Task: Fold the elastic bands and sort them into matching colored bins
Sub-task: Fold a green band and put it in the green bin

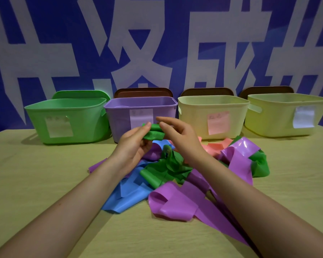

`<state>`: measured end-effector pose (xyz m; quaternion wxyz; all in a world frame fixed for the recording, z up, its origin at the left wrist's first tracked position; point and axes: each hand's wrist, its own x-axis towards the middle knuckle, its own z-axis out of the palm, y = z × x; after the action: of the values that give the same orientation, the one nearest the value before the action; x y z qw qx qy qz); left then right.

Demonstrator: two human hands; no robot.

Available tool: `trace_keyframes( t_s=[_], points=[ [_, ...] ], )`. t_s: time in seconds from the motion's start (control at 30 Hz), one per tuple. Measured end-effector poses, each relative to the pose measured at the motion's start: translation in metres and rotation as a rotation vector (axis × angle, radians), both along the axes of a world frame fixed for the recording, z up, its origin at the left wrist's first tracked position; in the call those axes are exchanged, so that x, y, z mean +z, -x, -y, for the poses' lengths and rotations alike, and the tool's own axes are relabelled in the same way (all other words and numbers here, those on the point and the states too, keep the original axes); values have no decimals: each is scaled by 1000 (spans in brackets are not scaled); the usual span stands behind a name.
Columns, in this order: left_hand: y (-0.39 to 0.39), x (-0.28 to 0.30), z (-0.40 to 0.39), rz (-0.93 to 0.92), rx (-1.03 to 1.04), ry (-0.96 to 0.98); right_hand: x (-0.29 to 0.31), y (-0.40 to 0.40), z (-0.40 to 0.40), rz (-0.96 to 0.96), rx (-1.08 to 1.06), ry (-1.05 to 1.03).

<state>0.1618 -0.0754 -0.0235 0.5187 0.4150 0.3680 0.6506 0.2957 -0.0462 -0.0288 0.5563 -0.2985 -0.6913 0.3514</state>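
Both hands are raised above a tangled pile of elastic bands. My left hand [133, 144] and my right hand [179, 135] pinch a folded green band [155, 132] between them, its tail hanging down into the pile. Below lie more green bands [164, 172], purple bands [175, 202], a blue band [128, 194] and a pink band [213, 147]. Along the back stand a green bin [67, 118], a purple bin [119, 116], a cream bin with a pink label [194, 116] and a yellow bin with a white label [272, 116].
The bins line the far edge of the yellow-green table [35, 183], in front of a blue wall with large white characters. Lids lean behind the bins: one green [78, 94] and several brown [142, 92].
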Motion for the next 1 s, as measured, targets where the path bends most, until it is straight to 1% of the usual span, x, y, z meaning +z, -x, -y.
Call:
trace_keyframes(
  t_s=[0.1,0.17,0.23,0.3,0.37,0.5,0.6,0.67,0.77,0.8,0.83,0.87,0.93,1.0],
  points=[
    [-1,-1,3,-109,10,-58,0,1,-2,-44,10,147],
    [0,-2,3,-156,22,-93,0,2,-2,-53,42,205],
    [0,-4,3,-127,19,-110,0,3,-2,-92,56,244],
    [-1,-5,3,-89,10,-84,0,3,-3,-128,64,256],
    [-2,-6,2,-112,8,-35,0,3,-2,-157,78,284],
    [-2,-11,-4,-293,80,1,-3,7,-1,-219,75,339],
    [-1,-15,-5,-480,150,-43,-6,9,-2,-232,-24,342],
    [-5,-16,-2,-532,158,-58,-6,7,-6,-254,-111,364],
    [-19,-15,5,-515,137,-68,-7,3,-12,-337,-142,403],
    [-22,-15,7,-502,133,-74,-8,3,-13,-341,-153,386],
    [-24,-15,8,-473,135,-80,-8,2,-12,-302,-174,317],
    [-24,-15,8,-424,143,-79,-9,1,-10,-235,-191,204],
    [-22,-13,9,-262,154,-63,-9,0,-6,-126,-143,-8],
    [-21,-9,9,-116,138,-52,-7,-2,-3,-74,-73,-82]
  ],
)
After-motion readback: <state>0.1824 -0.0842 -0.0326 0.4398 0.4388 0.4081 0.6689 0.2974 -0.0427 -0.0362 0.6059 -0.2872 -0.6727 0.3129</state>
